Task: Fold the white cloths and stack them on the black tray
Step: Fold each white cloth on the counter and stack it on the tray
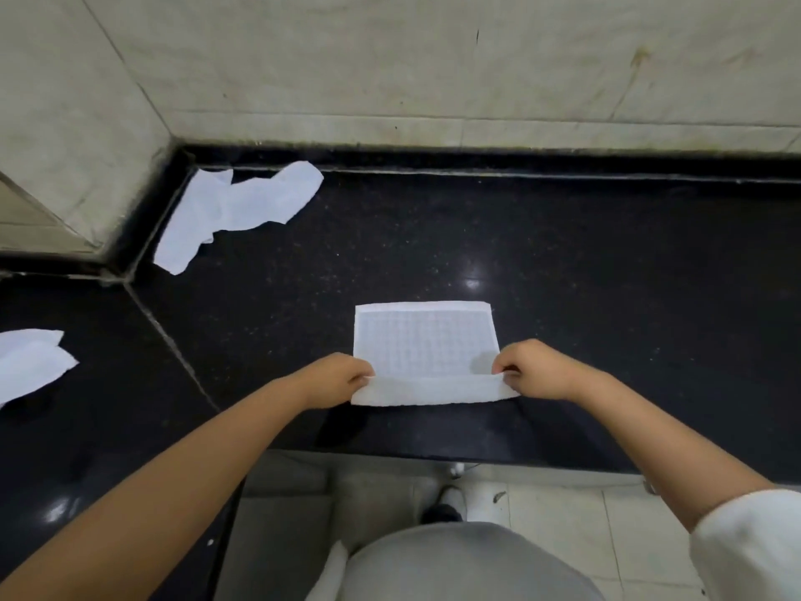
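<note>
A white cloth [424, 340] lies flat on the black counter [607, 275] in front of me. Its near edge is lifted and turned over toward the far side. My left hand [336, 377] pinches the near left corner of that edge. My right hand [535, 368] pinches the near right corner. A crumpled white cloth [234, 210] lies in the far left corner of the counter. Another loose white cloth [28, 362] lies at the left edge of the view. No black tray is in view.
Pale tiled walls [433, 71] rise behind the counter and on the left. The counter's front edge runs just below the cloth, with a light tiled floor [563, 509] and my shoe [446, 505] beneath it.
</note>
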